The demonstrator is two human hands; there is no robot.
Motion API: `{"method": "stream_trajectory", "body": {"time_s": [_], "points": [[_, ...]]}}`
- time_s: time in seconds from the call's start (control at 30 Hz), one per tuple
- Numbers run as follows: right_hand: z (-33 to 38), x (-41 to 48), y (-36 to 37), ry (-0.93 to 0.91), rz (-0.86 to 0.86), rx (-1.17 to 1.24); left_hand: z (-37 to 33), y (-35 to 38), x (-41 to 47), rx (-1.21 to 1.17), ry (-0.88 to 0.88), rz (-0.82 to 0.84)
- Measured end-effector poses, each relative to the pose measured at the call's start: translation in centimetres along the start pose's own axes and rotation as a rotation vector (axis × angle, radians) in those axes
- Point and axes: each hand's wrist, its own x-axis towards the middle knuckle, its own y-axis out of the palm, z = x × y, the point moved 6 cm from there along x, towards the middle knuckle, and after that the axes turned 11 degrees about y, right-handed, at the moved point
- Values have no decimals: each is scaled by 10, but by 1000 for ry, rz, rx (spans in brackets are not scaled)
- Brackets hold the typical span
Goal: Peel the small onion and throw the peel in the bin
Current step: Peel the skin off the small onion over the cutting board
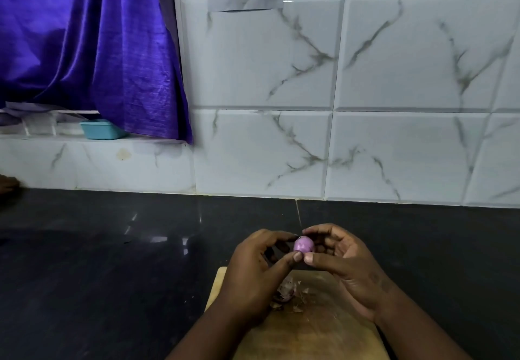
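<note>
Onion: the small onion [304, 244] is held in the air just above the far edge of the wooden board [323, 331], pinched between both hands. Its surface is seen smooth and pink-purple, so most of the dry skin is judged to be off.
Left hand: the left hand [259, 264] is curled on the onion, with the thumb tip pressed at its near side and the fingers bent toward its far side.
Right hand: the right hand [346, 261] is clamped on the same onion, with the thumb tip set beside the left thumb and the forefinger arched over the top.
Peel: a small heap of peel [285, 293] and loose flakes are seen on the board, below the hands and apart from them.
Bin: no bin is seen, so its place cannot be told.
Risk of slip: the bared surface is judged slick and is gripped by fingertips only. If a thumbnail is pushed too hard at a last shred, the onion may be squeezed out and sent rolling over the dark counter [112, 261].
Risk of waste: good flesh may be torn away if a moist layer is mistaken for skin.
Risk of scatter: the flakes are judged light and dry. If they are gathered carelessly or carried loose, some may be dropped before the bin is reached.
Risk of omission: fine bits may be overlooked against the marked wood.
</note>
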Motion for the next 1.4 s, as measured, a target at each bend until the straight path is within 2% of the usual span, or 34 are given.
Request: {"method": "stream_trajectory", "body": {"time_s": [0.17, 0.3, 0.5, 0.73, 0.87, 1.4], "points": [[3, -1, 0, -58, -45, -39, 11, 4, -1, -73, -89, 3], [2, -1, -1, -83, -51, -66, 13, 5, -1, -44, -97, 3], [0, 2, -1, -84, -27, -209, 8, -2, 0, -26, -57, -51], [3, 3, -3, -144, -60, -311, -4, -4, 2, 20, 81, -58], [2, 2, -1, -167, -59, -356, -3, -3, 3, 11, 81, -74], [-1, 5, 3, -206, -5, -285, 5, 1, 3, -213, -34, -112]]}}
